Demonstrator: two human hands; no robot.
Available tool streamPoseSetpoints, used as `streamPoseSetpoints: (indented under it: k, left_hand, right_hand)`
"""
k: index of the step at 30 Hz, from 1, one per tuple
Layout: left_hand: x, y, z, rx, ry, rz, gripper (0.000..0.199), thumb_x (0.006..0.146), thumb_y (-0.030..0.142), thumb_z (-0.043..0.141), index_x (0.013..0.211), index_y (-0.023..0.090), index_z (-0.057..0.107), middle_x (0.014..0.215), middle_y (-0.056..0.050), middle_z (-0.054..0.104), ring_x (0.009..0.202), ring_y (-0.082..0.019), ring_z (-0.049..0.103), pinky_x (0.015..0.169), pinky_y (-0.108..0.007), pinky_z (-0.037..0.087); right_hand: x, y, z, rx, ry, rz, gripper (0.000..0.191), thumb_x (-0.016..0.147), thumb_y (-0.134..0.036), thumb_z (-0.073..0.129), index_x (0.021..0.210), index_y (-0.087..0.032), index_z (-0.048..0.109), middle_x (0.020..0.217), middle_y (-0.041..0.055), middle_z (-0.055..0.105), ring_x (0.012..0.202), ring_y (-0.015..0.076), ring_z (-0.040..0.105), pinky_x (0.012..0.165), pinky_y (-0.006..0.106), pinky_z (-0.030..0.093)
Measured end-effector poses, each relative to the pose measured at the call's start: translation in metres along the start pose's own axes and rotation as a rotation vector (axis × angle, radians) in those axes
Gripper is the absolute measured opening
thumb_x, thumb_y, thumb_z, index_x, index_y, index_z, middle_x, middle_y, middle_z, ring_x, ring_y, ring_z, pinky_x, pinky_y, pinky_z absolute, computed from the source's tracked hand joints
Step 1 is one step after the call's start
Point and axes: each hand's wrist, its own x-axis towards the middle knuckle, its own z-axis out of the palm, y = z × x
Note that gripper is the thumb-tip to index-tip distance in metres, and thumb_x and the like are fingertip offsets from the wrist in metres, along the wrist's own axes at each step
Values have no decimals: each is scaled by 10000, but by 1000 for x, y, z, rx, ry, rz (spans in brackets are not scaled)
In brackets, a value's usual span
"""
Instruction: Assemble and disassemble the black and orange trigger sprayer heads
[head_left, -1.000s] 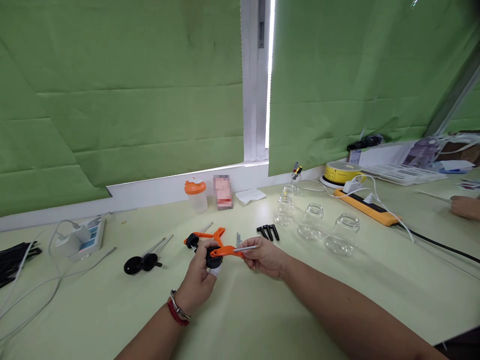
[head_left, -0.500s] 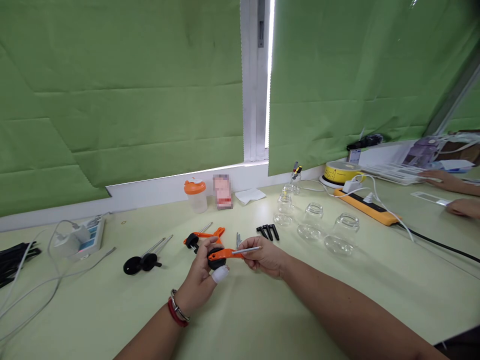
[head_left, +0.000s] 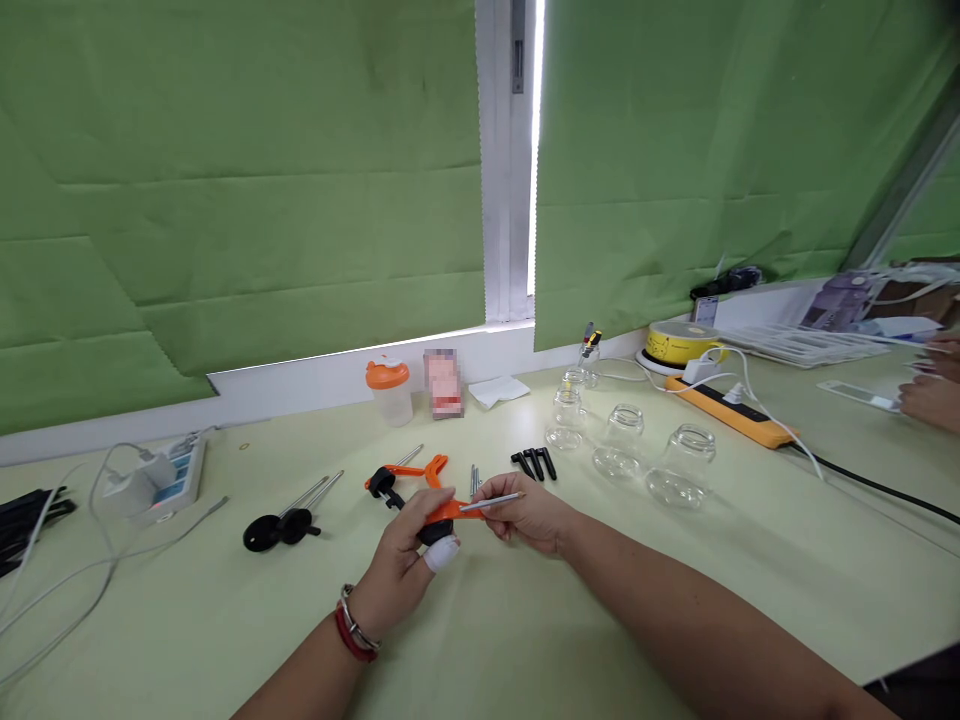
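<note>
My left hand (head_left: pixel 405 570), with a white wrap on the thumb, grips an orange piece (head_left: pixel 442 510) that has a black round part (head_left: pixel 435 532) under it. My right hand (head_left: pixel 525 512) pinches the right end of the same piece together with a thin metal rod (head_left: pixel 491 502). Just behind my left hand lie another orange part (head_left: pixel 436 468) and a black ring-shaped part (head_left: pixel 381 483). Black round lids with metal rods (head_left: pixel 262 533) are on the left. Small metal pins (head_left: pixel 475 481) and black handles (head_left: pixel 534 463) rest beyond my right hand.
Glass jars (head_left: pixel 682 466) stand right of centre. At the back are an orange-lidded cup (head_left: pixel 390 390) and a paper (head_left: pixel 499 390). Power strips (head_left: pixel 731 412) with cables lie on both sides. Another person's hands (head_left: pixel 934 390) are at far right.
The fingers of my left hand have moved over the top of the orange piece, covering more of it. My right hand has barely moved. The other person's hands have shifted at far right.
</note>
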Motion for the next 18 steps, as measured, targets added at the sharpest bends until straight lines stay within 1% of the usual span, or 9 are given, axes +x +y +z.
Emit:
streamPoseSetpoints:
  k: [3, 5, 7, 9, 11, 13, 14, 16, 18]
  left_hand:
    - [3, 2, -2, 39, 36, -47, 380, 834, 252, 539, 1209, 271, 483, 1103, -86, 539, 973, -208, 534, 857, -362, 424]
    - [5, 4, -3, -4, 117, -136, 394, 820, 289, 559, 1205, 260, 480, 1124, -87, 543, 972, -208, 538, 839, -337, 430]
    - [7, 5, -3, -56, 200, -223, 419, 806, 324, 575, 1207, 251, 475, 1117, -80, 555, 952, -198, 543, 825, -314, 430]
    - [8, 4, -4, -104, 271, -283, 442, 804, 351, 574, 1219, 248, 461, 1096, -69, 568, 930, -186, 542, 817, -300, 425]
    - [9, 2, -4, -143, 327, -319, 456, 808, 372, 563, 1230, 243, 450, 1044, -57, 583, 882, -173, 543, 795, -294, 425]
    - [10, 0, -4, -165, 374, -341, 466, 803, 383, 563, 1231, 232, 454, 997, -47, 591, 820, -161, 540, 769, -290, 427]
    - [11, 0, -4, -167, 394, -350, 471, 796, 386, 570, 1226, 226, 461, 983, -44, 591, 798, -157, 537, 758, -289, 427]
    - [11, 0, -4, -162, 421, -365, 476, 785, 388, 581, 1218, 221, 472, 955, -36, 591, 779, -153, 532, 746, -286, 425]
    - [12, 0, -4, -158, 419, -373, 477, 785, 389, 581, 1217, 218, 473, 913, -28, 589, 764, -154, 530, 728, -285, 426]
  right_hand:
    - [3, 3, -1, -38, 32, -26, 283, 639, -343, 722, 776, -136, 586, 470, -49, 507, 421, 72, 430, 426, 206, 331]
    - [6, 3, -3, -129, 128, -86, 262, 689, -371, 674, 785, -145, 583, 503, -45, 507, 438, 79, 430, 441, 220, 354]
    - [7, 1, -5, -332, 272, -192, 196, 751, -340, 604, 803, -152, 597, 598, -12, 554, 497, 96, 468, 491, 243, 398]
    - [6, -3, -7, -670, 358, -334, 138, 792, -259, 542, 838, -162, 629, 768, 40, 619, 656, 137, 542, 630, 293, 449]
    - [4, -6, -5, -1038, 327, -463, 178, 804, -168, 504, 900, -179, 653, 938, 68, 642, 874, 183, 553, 810, 349, 428]
    - [2, -6, -1, -1319, 241, -519, 261, 810, -126, 488, 1009, -198, 641, 1095, 72, 620, 1065, 216, 491, 946, 397, 348]
    - [2, -4, 2, -1418, 204, -517, 294, 820, -138, 489, 1080, -201, 613, 1171, 76, 591, 1145, 231, 442, 995, 423, 298]
    - [1, 1, 8, -1562, 142, -485, 356, 856, -224, 483, 1207, -186, 531, 1299, 97, 502, 1271, 261, 320, 1062, 479, 177]
    - [1, 8, 12, -1649, 91, -442, 435, 890, -331, 436, 1285, -149, 454, 1361, 130, 432, 1337, 283, 206, 1084, 517, 64]
